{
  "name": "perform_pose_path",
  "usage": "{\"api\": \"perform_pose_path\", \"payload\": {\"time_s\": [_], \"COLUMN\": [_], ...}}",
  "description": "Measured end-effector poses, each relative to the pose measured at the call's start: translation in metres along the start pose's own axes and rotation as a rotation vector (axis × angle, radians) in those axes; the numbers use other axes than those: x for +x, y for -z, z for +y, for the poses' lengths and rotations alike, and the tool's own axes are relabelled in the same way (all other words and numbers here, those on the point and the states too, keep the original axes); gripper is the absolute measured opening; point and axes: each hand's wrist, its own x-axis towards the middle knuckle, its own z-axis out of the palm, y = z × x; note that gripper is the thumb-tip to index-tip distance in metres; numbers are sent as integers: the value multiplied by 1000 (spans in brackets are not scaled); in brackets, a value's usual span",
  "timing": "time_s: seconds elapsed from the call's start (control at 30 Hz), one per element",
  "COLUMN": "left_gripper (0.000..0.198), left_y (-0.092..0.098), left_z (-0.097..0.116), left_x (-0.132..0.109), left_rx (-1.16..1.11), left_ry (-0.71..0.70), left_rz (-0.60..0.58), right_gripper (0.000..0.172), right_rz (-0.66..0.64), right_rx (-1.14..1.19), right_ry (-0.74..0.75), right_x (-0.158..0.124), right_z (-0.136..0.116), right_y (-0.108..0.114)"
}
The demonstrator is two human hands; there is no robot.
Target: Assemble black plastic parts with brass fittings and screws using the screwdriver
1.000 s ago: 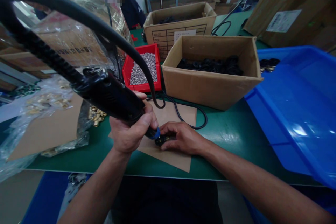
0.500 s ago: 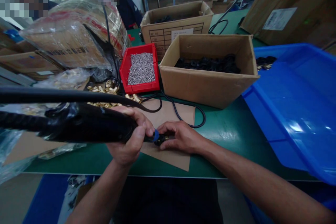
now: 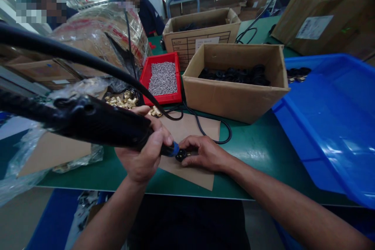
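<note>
My left hand (image 3: pixel 143 152) is wrapped round the front of a black electric screwdriver (image 3: pixel 102 123), whose blue-collared tip points down to the right. A thick black cable runs from its back end toward the left. Between thumb and fingers of my right hand (image 3: pixel 202 152) sits a small black round part (image 3: pixel 181 155) with a bit of brass showing beside it. The screwdriver's tip is right beside this part; I cannot tell whether they touch. Under both hands lies a brown cardboard sheet (image 3: pixel 199 177) on the green table (image 3: pixel 243 183).
A red bin (image 3: pixel 179 86) of small silvery pieces stands ahead, near loose brass fittings (image 3: pixel 124 100). Behind are a cardboard box (image 3: pixel 234 99) of black parts and another box (image 3: pixel 175 41). A blue tray (image 3: pixel 322 125) lies at right. Two people are beyond the table.
The screwdriver has tilted, its back end higher and its tip pulled slightly away from the black part. My right hand keeps its hold. The view has shifted a little.
</note>
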Motion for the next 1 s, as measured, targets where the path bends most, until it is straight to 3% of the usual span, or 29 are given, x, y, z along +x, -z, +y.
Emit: {"api": "perform_pose_path", "payload": {"time_s": [0.1,0.23,0.37,0.7,0.87,1.0], "left_gripper": [36,39,37,32,36,35], "left_y": [1,7,12,9,11,7], "left_z": [8,2,-7,-6,-6,5], "left_x": [1,-6,-13,-20,-25,-15], "left_rx": [19,41,37,60,139,56], "left_ry": [15,55,24,-20,5,-3], "left_rz": [55,-6,-45,-88,-43,11], "right_gripper": [41,37,36,32,32,36], "right_rz": [-2,-32,-39,-47,-30,-25], "right_rx": [-50,-74,-85,-61,-46,-40], "right_ry": [53,154,151,136,150,166], "right_x": [0,1,2,2,1,0], "right_z": [0,1,1,0,-1,1], "right_y": [0,2,2,1,-1,-3]}}
